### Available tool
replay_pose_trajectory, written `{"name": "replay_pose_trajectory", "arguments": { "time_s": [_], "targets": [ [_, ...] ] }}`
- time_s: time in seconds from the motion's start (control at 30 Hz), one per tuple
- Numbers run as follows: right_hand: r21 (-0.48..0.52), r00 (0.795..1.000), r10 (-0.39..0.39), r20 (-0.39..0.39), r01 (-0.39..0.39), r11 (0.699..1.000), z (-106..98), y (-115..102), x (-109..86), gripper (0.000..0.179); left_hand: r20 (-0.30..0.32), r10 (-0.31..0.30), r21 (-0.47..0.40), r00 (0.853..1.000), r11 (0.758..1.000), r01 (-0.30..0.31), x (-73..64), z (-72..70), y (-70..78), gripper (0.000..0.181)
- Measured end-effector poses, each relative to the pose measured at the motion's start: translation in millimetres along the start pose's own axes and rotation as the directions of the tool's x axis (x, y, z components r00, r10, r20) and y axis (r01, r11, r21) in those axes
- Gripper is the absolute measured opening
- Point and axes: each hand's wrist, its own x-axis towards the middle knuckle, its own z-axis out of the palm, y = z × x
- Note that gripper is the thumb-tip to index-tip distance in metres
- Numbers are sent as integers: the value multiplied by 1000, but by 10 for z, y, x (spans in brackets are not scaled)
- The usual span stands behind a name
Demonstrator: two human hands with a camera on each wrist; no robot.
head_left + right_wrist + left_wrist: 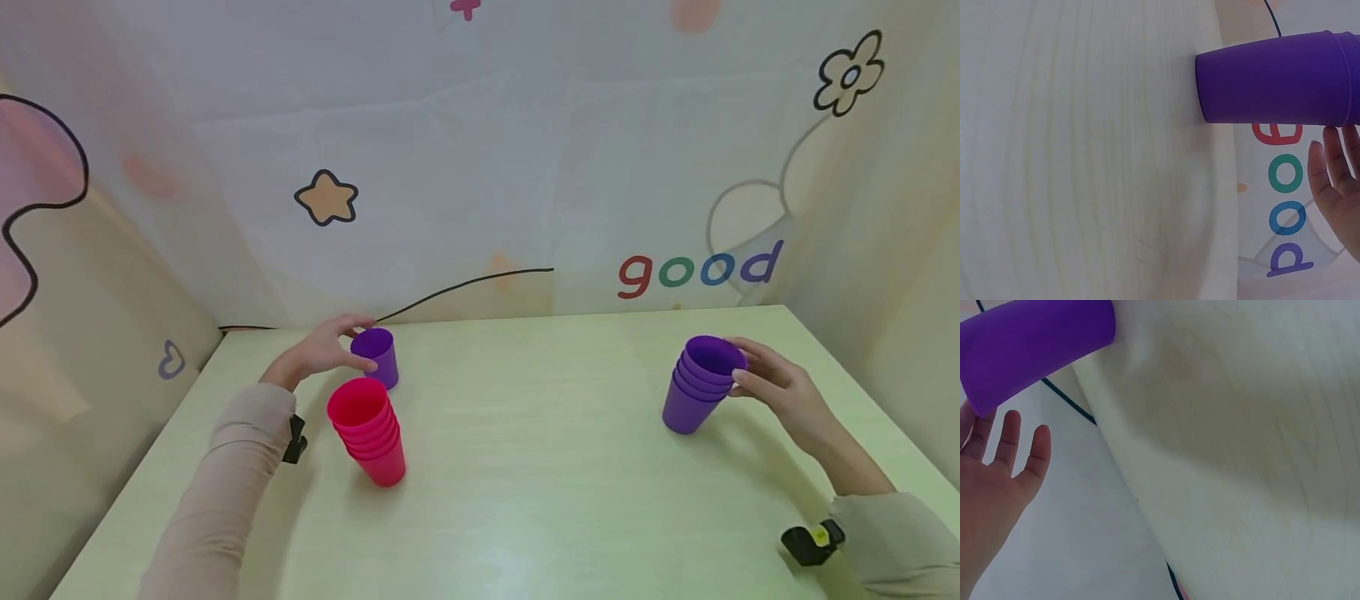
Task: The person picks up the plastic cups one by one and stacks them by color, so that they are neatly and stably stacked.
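At the table's far left, my left hand (324, 348) holds a single upright purple cup (381, 360) near its rim, thumb on the near side and fingers behind. In the left wrist view that purple cup (1038, 350) meets the fingertips, while the thumb is out of sight. On the right, my right hand (783, 402) grips the rim of a stack of nested purple cups (690, 408) from its right side. The right wrist view shows the purple stack's lower cup (1266, 81) with fingers against the rims. Nearer than the single cup stands a stack of nested pinkish-red cups (384, 458).
The pale wood-grain table (525, 467) ends against a white printed backdrop (480, 200) with a star, a flower and the word "good". Side curtains border it left and right. Dark wrist devices (812, 543) sit at both sleeves.
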Motion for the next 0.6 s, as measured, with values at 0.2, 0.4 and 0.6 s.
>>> {"name": "replay_pose_trajectory", "arguments": {
  "time_s": [0.2,0.4,0.6],
  "targets": [
    [-39,1000,9,-12,-10,999,12,-3,-2,42,-30,-24,15,999,1000,25,32,34,39,68],
    [-61,1000,4,-15,-5,998,11,-21,3,40,-55,10,11,998,1000,-10,63,-41,113,65],
    [-63,1000,13,-11,-14,998,15,-25,7,41,-82,22,5,996,1000,-22,5,-119,221,65]
  ]
}}
